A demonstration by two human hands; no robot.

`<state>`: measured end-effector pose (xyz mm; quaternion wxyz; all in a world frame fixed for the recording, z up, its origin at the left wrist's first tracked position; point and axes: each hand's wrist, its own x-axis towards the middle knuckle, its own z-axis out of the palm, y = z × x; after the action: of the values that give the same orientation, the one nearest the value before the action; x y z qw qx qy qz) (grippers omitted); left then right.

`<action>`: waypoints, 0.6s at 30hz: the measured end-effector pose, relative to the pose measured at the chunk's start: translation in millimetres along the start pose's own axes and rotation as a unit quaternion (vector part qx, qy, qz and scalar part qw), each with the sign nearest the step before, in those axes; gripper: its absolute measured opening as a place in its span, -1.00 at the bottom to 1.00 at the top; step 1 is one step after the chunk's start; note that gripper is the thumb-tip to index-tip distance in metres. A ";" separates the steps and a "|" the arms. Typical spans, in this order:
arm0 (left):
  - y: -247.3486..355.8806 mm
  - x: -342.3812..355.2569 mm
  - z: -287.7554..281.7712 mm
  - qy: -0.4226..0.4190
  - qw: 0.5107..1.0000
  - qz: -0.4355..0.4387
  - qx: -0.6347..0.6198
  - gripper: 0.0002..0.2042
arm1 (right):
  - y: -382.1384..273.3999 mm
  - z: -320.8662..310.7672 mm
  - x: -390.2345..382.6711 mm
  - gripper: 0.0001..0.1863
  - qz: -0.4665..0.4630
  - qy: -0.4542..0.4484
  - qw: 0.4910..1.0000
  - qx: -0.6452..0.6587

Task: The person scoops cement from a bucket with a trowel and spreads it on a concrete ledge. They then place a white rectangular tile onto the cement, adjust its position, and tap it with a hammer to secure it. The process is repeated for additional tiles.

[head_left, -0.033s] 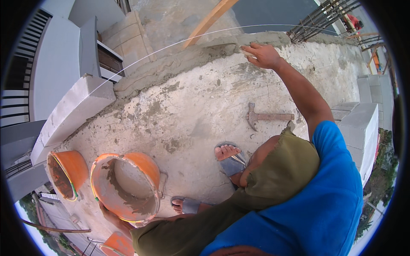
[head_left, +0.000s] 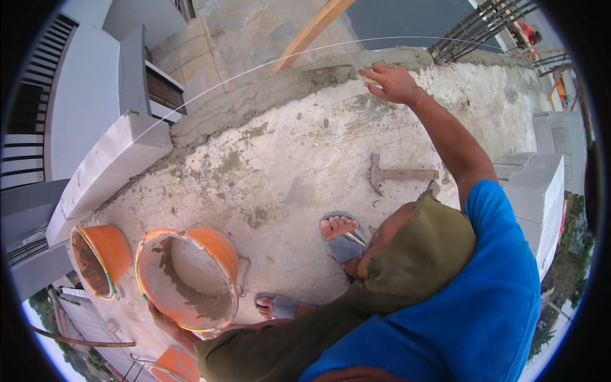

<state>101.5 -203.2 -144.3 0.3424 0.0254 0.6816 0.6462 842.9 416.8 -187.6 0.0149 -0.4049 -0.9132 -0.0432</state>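
Observation:
My right hand (head_left: pixel 396 84) is closed on the pale handle of a trowel (head_left: pixel 368 77), its blade lying along a strip of wet mortar (head_left: pixel 254 99) at the slab's far edge. Down at the lower left, my left hand (head_left: pixel 168 328) grips the side of a tilted orange bucket (head_left: pixel 216 245), its fingers partly hidden by it. Grey mortar (head_left: pixel 194 270) coats the inside of this bucket and lies in its bottom. A claw hammer (head_left: pixel 407 174) with a wooden handle rests on the slab, nearer than my right hand.
A second orange bucket (head_left: pixel 114 254) stands at far left, and part of another orange container (head_left: pixel 175 364) shows below. A white string (head_left: pixel 254 74) runs above the mortar. Pale blocks (head_left: pixel 105 172) stand at left and right (head_left: pixel 534 197). Rebar (head_left: pixel 474 32) rises at the far right.

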 end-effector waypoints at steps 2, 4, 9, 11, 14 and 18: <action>1.2 -4.2 5.2 -0.006 1.000 -0.001 -0.011 -0.41 | -3.4 -0.5 -1.1 -0.47 0.018 -0.012 1.000 0.010; 5.0 -8.0 17.8 0.001 0.999 -0.021 -0.038 -0.41 | 2.1 2.0 -8.0 -0.46 0.038 -0.006 0.999 0.017; 6.8 -9.4 41.1 0.020 0.999 -0.022 -0.029 -0.40 | 21.5 -0.7 -19.8 -0.43 0.100 -0.011 0.994 0.040; 3.9 -10.9 40.9 0.024 1.000 -0.007 -0.015 -0.41 | 20.7 0.2 -24.9 -0.43 0.119 -0.017 0.992 0.039; -0.9 10.1 7.2 0.045 0.997 0.042 0.045 -0.44 | 20.3 5.6 -24.4 -0.43 0.110 0.003 0.993 0.046; 2.0 -4.2 42.7 0.036 0.999 0.002 -0.023 -0.50 | 6.4 -5.2 -11.2 -0.45 0.142 -0.055 0.986 0.063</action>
<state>125.2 -168.0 -137.7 0.3168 -0.0042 0.6786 0.6627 855.1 412.3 -182.7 -0.0037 -0.5306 -0.8467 0.0393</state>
